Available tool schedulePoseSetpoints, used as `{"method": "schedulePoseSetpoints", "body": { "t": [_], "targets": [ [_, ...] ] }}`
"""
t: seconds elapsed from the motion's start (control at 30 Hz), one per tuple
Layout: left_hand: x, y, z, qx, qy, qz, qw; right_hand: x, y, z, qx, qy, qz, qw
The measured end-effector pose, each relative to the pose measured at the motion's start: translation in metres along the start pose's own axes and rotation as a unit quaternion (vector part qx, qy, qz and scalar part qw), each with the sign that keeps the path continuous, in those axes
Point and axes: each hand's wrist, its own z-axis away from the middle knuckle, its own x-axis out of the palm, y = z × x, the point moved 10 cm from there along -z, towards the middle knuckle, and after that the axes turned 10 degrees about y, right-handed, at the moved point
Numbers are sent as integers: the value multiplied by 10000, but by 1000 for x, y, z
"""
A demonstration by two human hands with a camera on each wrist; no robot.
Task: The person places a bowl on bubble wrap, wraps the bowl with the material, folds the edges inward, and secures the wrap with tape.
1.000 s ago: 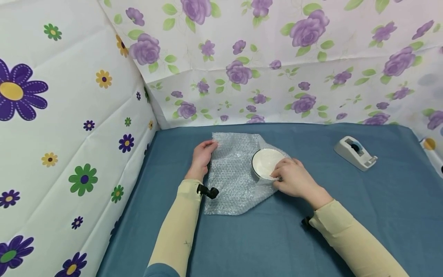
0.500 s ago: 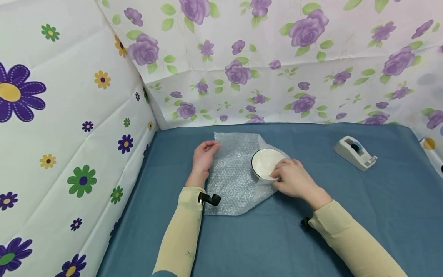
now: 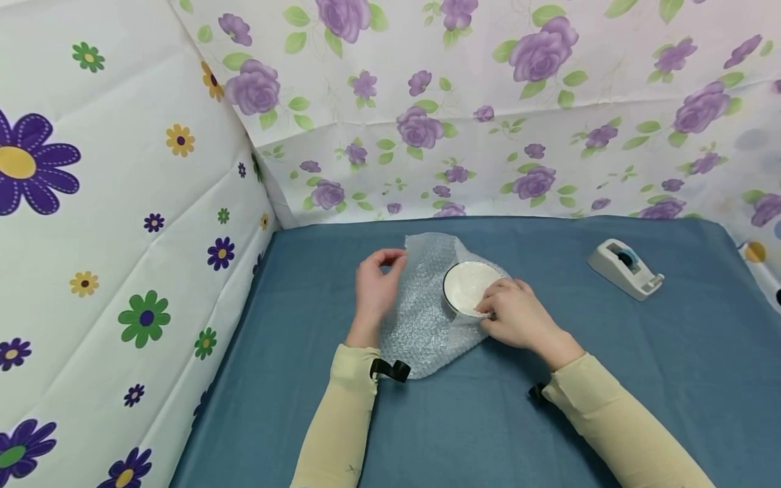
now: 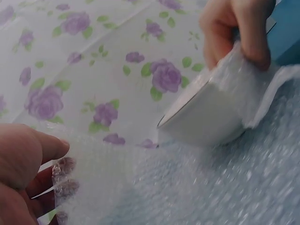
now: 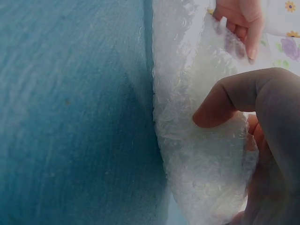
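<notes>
A white bowl (image 3: 466, 288) with a dark rim sits on a sheet of bubble wrap (image 3: 424, 315), whose right part is folded up against the bowl's right side. My right hand (image 3: 518, 313) grips the bowl's right rim together with the folded wrap, thumb outside and fingers over the edge. At the sheet's left edge, my left hand (image 3: 377, 288) pinches the wrap between thumb and fingers. In the left wrist view that edge of the wrap (image 4: 103, 173) is raised, and the bowl (image 4: 201, 115) appears beyond it.
A white tape dispenser (image 3: 626, 270) stands at the right on the blue tablecloth (image 3: 464, 434). Flower-printed sheets (image 3: 366, 108) hang behind the table and along its left side. Small black cameras (image 3: 390, 370) are strapped at the wrists.
My left hand has moved right with the bubble wrap's left edge, lifting it toward the bowl. The right hand and the bowl have stayed in place.
</notes>
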Motion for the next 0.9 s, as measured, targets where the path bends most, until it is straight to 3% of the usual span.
{"method": "schedulePoseSetpoints", "body": {
  "t": [0.2, 0.53, 0.9],
  "targets": [
    [11, 21, 10, 562, 10, -144, 9983, -1, 0, 0, -22, 15, -5, 10000],
    [24, 33, 20, 1043, -111, -320, 9940, -1, -2, 0, -79, 73, -23, 9999],
    [41, 45, 32, 1407, -476, -540, 9874, -2, -1, 0, -99, 170, -6, 9998]
  ]
}}
